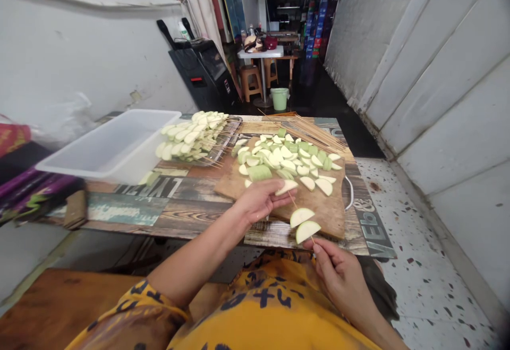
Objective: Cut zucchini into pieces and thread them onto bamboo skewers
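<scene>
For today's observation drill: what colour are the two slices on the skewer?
The slices are pale whitish-green, seen best in the head view.

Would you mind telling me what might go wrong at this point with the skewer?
The skewer points at the left hand, which pinches a slice at its tip: a slip might prick a finger. The right hand holds only the thin end, so the two threaded slices could wobble.

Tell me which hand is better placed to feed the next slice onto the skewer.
Left, probably. The left hand holds a slice at the skewer tip, beside the loose slices on the board; the right hand is pinching the skewer's base.
</scene>
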A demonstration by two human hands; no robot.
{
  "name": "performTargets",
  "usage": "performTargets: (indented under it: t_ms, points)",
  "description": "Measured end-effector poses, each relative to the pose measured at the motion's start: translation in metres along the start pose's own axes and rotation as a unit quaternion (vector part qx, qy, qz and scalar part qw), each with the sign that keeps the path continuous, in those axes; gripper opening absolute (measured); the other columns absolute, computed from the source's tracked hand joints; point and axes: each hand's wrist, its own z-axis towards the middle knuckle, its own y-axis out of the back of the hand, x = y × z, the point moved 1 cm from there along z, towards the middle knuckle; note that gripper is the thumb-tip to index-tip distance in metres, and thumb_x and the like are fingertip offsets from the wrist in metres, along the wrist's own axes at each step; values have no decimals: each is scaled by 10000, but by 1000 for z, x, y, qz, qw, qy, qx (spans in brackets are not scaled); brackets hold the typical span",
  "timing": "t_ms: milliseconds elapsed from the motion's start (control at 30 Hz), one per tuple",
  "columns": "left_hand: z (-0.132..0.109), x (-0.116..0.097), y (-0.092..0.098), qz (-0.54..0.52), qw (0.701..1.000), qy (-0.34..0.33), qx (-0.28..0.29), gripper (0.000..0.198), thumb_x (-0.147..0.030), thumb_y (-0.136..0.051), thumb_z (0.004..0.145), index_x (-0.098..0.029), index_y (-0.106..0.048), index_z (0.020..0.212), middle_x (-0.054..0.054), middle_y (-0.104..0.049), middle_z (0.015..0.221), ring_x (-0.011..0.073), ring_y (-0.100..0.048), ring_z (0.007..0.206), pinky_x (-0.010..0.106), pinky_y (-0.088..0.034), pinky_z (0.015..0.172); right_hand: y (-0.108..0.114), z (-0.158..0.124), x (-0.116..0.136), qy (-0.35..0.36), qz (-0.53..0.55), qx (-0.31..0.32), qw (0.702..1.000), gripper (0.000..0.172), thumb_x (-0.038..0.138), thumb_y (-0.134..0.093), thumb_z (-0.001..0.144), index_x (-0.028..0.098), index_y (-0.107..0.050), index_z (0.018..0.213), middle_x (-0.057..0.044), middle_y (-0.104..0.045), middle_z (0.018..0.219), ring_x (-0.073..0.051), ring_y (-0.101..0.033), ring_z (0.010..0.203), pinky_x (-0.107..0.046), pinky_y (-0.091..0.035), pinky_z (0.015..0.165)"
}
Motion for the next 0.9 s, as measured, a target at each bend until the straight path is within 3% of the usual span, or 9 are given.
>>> performTargets:
  t_ms: [367,567,800,867,900]
  points:
    - [-1,7,-2,-5,1000,-4,19,121,-66,-530,833,-66,-652,836,150,-703,906,243,-683,878,424,-552,827,0,0,2,10,-2,-16,1000,386,450,-466,879,128,-658,971,55,-318,486,-100,-270,436,-220,-221,386]
    - [-7,20,-8,22,998,41,39,138,-83,-527,834,-77,-663,855,134,-704,865,180,-681,738,314,-576,688,0,4,4,32,-26,-38,998,363,429,-463,882,135,-664,955,45,-352,493,-107,-305,441,-221,-256,392]
    - [-8,25,-14,34,996,52,61,133,-159,-561,836,-105,-654,914,128,-692,928,189,-675,769,347,-560,727,1,6,2,65,-51,-60,995,346,406,-453,890,138,-670,929,27,-430,527,-109,-373,460,-221,-300,410]
    - [-3,24,-12,55,997,15,60,187,-222,-548,856,-134,-641,991,121,-683,981,195,-666,826,367,-542,779,4,6,-1,57,-40,-71,995,353,416,-455,890,135,-663,941,40,-404,507,-105,-364,445,-222,-293,405]
    - [1,23,-10,83,995,-36,49,215,-235,-553,853,-155,-632,1036,111,-674,1020,195,-655,871,375,-523,825,8,5,-4,50,-33,-85,995,359,425,-460,887,132,-657,949,45,-396,500,-104,-360,438,-222,-291,402]
